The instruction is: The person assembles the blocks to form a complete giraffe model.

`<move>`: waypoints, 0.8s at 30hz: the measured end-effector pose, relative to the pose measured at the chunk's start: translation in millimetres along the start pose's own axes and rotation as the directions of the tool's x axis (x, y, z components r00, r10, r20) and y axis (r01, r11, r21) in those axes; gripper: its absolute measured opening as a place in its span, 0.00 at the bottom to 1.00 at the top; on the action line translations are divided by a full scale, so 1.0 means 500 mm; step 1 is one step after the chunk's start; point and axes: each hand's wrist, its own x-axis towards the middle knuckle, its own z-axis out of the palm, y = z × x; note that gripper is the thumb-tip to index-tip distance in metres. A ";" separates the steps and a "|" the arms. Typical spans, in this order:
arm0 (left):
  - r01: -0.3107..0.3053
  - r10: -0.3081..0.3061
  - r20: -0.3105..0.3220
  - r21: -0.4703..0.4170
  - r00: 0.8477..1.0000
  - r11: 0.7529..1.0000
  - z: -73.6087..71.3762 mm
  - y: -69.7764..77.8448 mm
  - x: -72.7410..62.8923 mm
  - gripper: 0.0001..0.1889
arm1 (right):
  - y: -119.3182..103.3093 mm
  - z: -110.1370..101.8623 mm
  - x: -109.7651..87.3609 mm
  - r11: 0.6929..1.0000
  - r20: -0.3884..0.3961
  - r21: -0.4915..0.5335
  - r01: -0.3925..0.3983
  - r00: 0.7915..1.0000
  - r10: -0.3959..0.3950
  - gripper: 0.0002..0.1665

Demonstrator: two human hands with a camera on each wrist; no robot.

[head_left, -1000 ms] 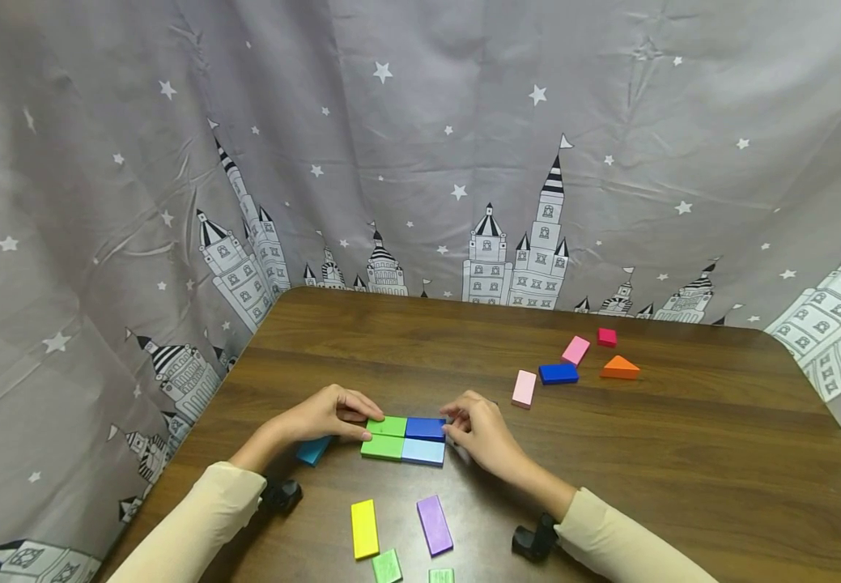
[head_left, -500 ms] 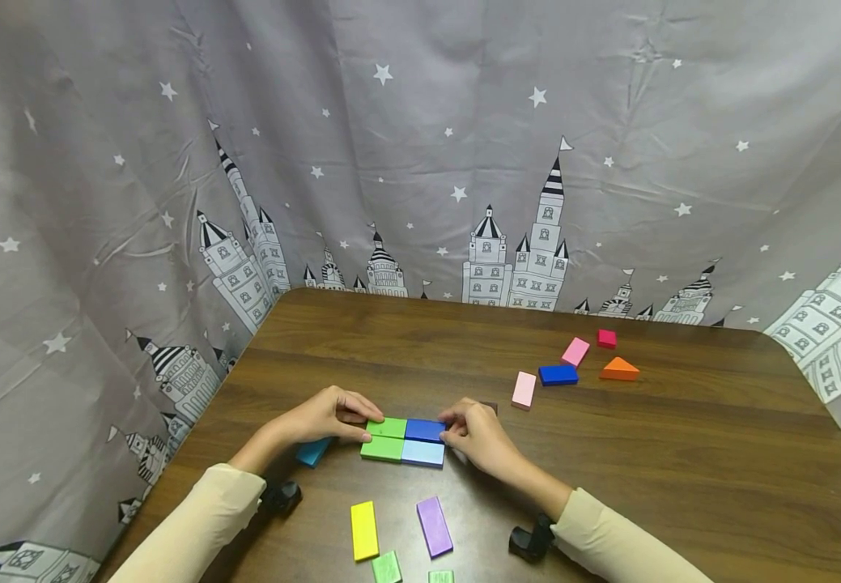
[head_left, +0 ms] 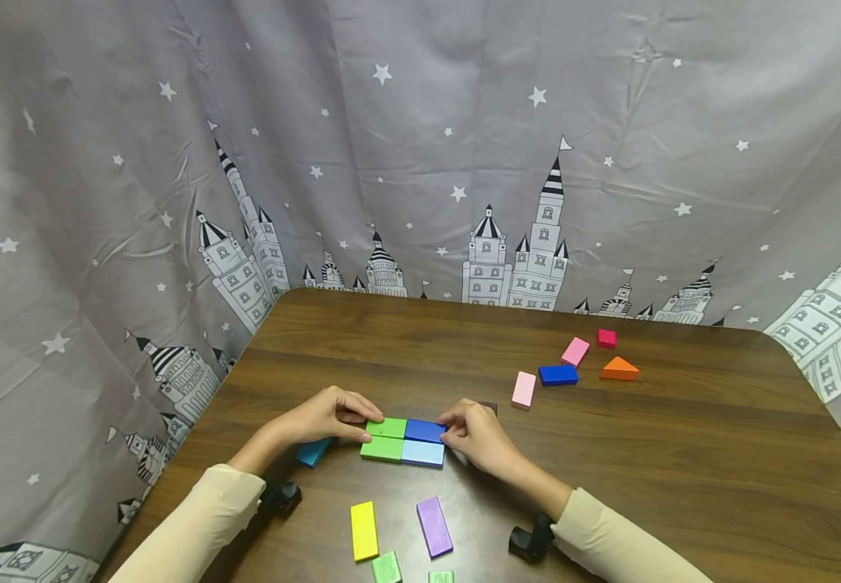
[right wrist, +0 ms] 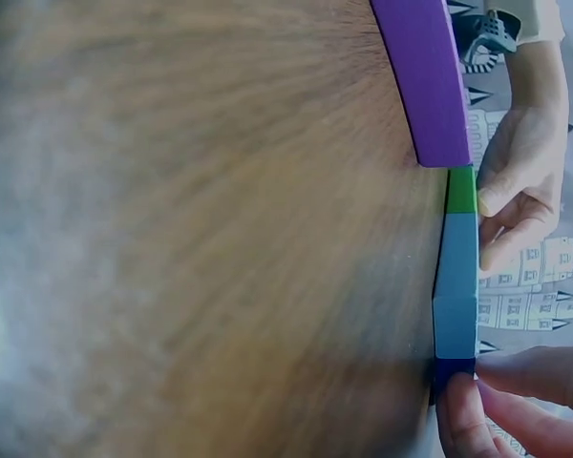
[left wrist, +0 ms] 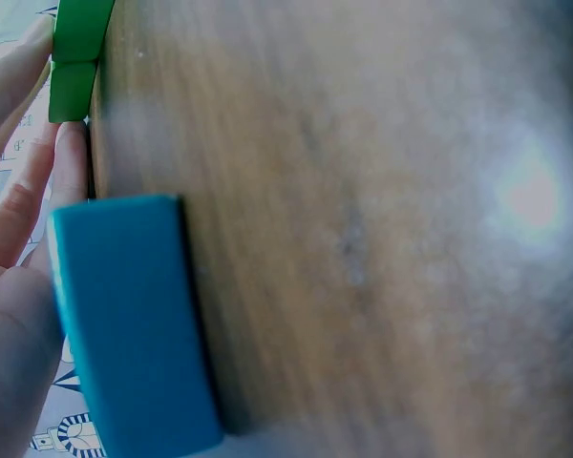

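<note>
Four-sided blocks lie in a two-by-two group on the wooden table. My left hand [head_left: 333, 414] pinches the far green block [head_left: 387, 427] at its left end between thumb and fingers. The near green block [head_left: 382, 448] lies against it. My right hand [head_left: 480, 437] pinches the right end of the dark blue block [head_left: 425, 431], also seen in the right wrist view as a dark blue end [right wrist: 453, 367] under the fingers. A light blue block [head_left: 423, 453] sits on the near side. A teal block [head_left: 313, 452] lies beside my left wrist, partly hidden in the head view.
Nearer me lie a yellow block [head_left: 364, 530], a purple block [head_left: 435, 526] and two pale green pieces [head_left: 387, 567]. At the back right are pink blocks [head_left: 524, 389], a blue block [head_left: 558, 375], an orange triangle [head_left: 620, 369] and a red block [head_left: 606, 338]. A dark brown piece [head_left: 490, 406] shows behind my right hand.
My right hand has shifted slightly left, its fingers closing in on the end of the dark blue block; more of the brown piece shows behind it. The left hand stays in place.
</note>
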 end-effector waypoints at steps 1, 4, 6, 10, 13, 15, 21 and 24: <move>0.002 -0.002 0.000 0.000 1.000 1.000 0.000 0.000 0.000 0.17 | 0.001 0.000 0.001 1.000 0.003 -0.002 0.001 1.000 -0.001 0.09; 0.005 -0.005 0.001 0.000 1.000 1.000 0.000 -0.002 0.000 0.17 | 0.003 -0.001 0.003 1.000 0.019 -0.005 0.002 1.000 -0.002 0.10; 0.006 -0.006 0.001 0.001 1.000 1.000 0.000 -0.002 0.000 0.17 | 0.004 -0.001 0.004 1.000 0.029 0.000 0.002 1.000 -0.002 0.10; 0.003 -0.003 0.004 0.003 1.000 1.000 0.000 -0.002 0.000 0.17 | 0.003 -0.002 0.005 1.000 0.042 0.005 -0.001 0.999 0.001 0.10; 0.000 0.000 0.003 0.006 1.000 1.000 0.000 -0.001 0.000 0.17 | 0.003 -0.002 0.005 1.000 0.045 0.006 -0.006 0.999 0.006 0.10; -0.001 0.001 0.002 0.008 1.000 1.000 0.000 0.000 0.000 0.17 | 0.003 -0.002 0.005 1.000 0.046 0.007 -0.011 0.999 0.010 0.10; 0.004 -0.004 0.002 0.008 1.000 1.000 0.000 0.002 0.001 0.17 | 0.004 -0.003 0.005 1.000 0.057 0.017 -0.018 0.998 0.017 0.10; 0.007 -0.007 0.004 0.004 1.000 1.000 -0.001 0.002 0.001 0.17 | 0.005 -0.003 0.005 1.000 0.060 0.018 -0.014 0.998 0.013 0.10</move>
